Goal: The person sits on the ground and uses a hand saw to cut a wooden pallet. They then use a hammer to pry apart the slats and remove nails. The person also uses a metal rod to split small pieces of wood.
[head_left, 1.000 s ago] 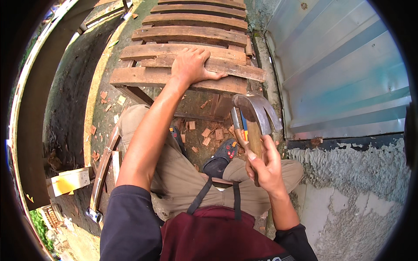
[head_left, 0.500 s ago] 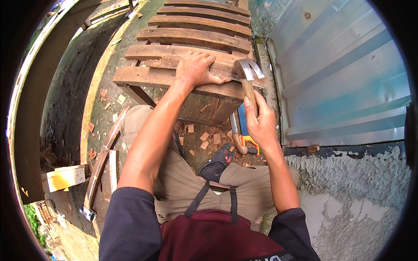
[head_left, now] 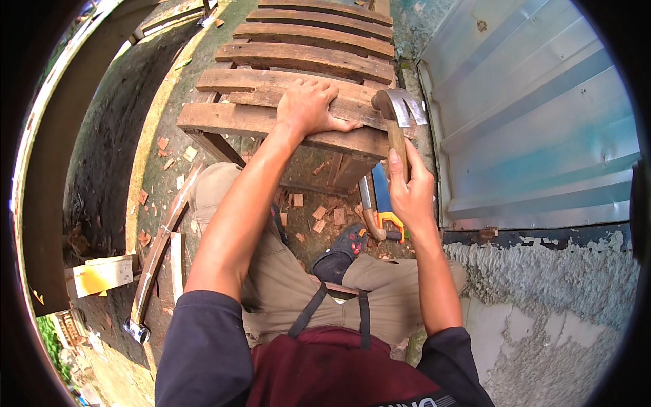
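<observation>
A slatted brown wooden bench (head_left: 305, 51) stands in front of me. Across its near end lies a rough wooden slat (head_left: 359, 110). My left hand (head_left: 310, 108) is closed over this slat, the thumb stretched along its near edge toward the right. In my right hand (head_left: 412, 193) is a claw hammer (head_left: 396, 139), gripped by its wooden handle with the thumb laid along it. The hammer's head is up, beside the bench's right near corner, with the claw pointing right. Whether the head touches the wood I cannot tell.
Below the bench's right corner lie a handsaw (head_left: 383, 190) with a blue blade and a tool with a curved wooden handle (head_left: 373, 224). Wood chips (head_left: 319, 212) litter the ground. A metal sheet (head_left: 529, 129) borders the right. Left are a long wooden strip (head_left: 159, 247) and a can (head_left: 137, 331).
My right hand and the hammer have shifted slightly to the right, away from the slat. My left hand keeps its hold on the slat.
</observation>
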A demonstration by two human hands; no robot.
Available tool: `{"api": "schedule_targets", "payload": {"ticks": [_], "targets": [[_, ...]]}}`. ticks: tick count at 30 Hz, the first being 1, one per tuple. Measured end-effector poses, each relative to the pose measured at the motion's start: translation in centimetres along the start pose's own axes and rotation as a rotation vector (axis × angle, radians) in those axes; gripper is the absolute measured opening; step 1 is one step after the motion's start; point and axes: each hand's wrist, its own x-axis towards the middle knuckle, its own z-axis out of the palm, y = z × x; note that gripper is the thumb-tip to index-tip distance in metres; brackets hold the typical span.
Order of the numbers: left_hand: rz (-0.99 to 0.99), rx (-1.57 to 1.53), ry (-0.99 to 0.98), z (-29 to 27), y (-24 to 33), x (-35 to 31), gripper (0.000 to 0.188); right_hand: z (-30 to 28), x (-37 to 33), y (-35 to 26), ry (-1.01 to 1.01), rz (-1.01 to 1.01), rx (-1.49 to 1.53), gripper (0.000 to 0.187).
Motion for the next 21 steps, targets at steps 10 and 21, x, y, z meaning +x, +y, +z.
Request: {"api": "schedule_targets", "payload": {"ticks": [10, 21], "targets": [[-0.019, 0.0, -0.049, 0.0, 0.1, 0.1, 0.071, 0.3, 0.3, 1.5, 0.061, -0.05, -0.034, 0.049], [-0.018, -0.005, -0.055, -0.4, 0.1, 0.3, 0.069, -0.8, -1.1, -1.4, 0.166, -0.025, 0.322, 0.045]]}}
